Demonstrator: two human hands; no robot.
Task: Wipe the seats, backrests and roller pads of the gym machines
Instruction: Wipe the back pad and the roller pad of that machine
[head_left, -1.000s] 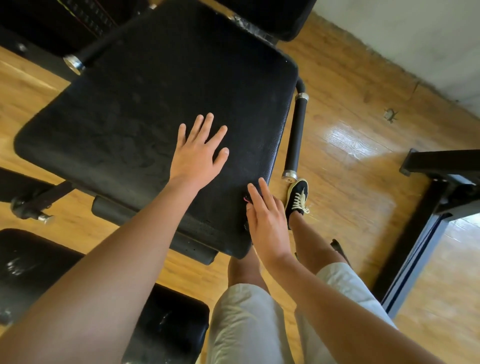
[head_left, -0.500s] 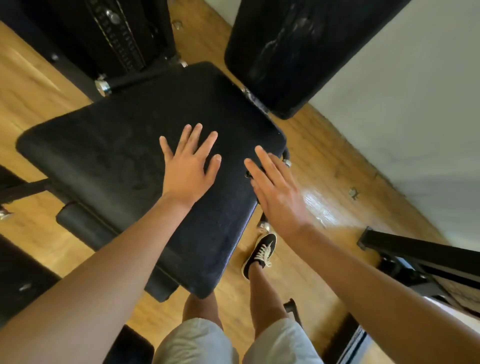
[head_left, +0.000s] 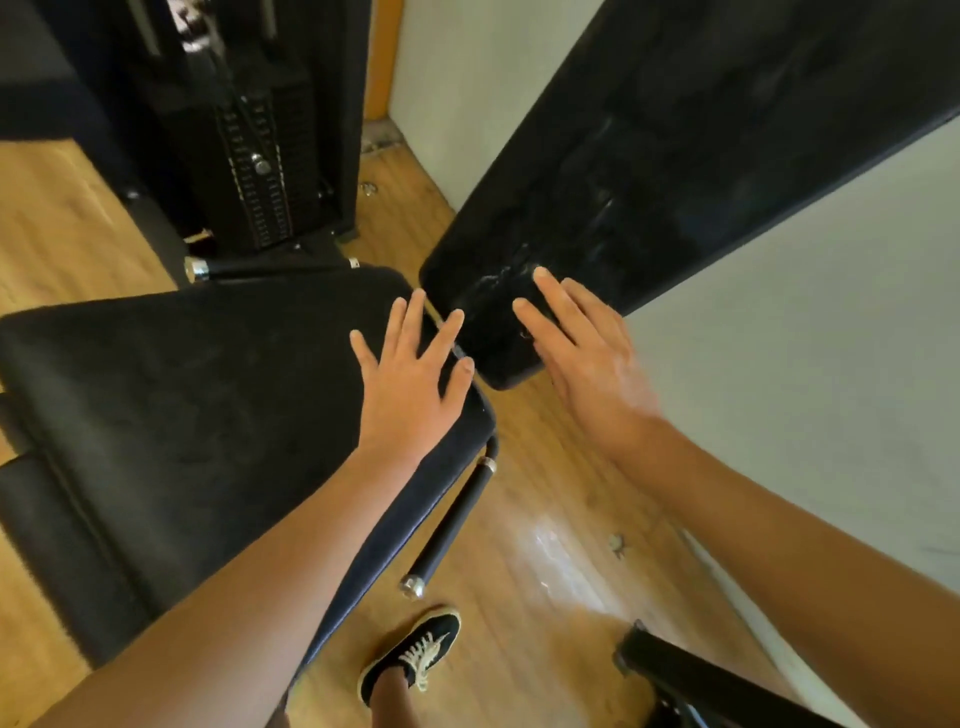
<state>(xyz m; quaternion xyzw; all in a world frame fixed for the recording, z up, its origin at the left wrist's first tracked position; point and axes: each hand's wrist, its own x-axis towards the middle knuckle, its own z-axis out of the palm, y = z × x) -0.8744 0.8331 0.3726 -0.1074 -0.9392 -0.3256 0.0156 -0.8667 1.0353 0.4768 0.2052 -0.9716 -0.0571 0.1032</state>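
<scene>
A black padded seat (head_left: 197, 405) of a gym machine fills the left middle. Its black backrest (head_left: 649, 171) rises from the seat's far right corner toward the upper right, with pale smears near its lower end. My left hand (head_left: 415, 379) lies flat with spread fingers on the seat's far right corner. My right hand (head_left: 582, 353) is held out with straight fingers at the lower end of the backrest; its fingertips touch or nearly touch the pad. No cloth is visible in either hand.
A black weight stack (head_left: 260, 171) stands behind the seat. A black handle bar (head_left: 452, 519) with chrome ends runs along the seat's right side. My shoe (head_left: 415, 654) stands on the wooden floor (head_left: 545, 519). A black frame (head_left: 691, 680) sits at lower right, a white wall (head_left: 805, 364) to the right.
The view has tilted up, bringing the backrest and weight stack in. My right hand moved from the seat's right edge up to the backrest's lower end. My left hand shifted toward the seat's far corner.
</scene>
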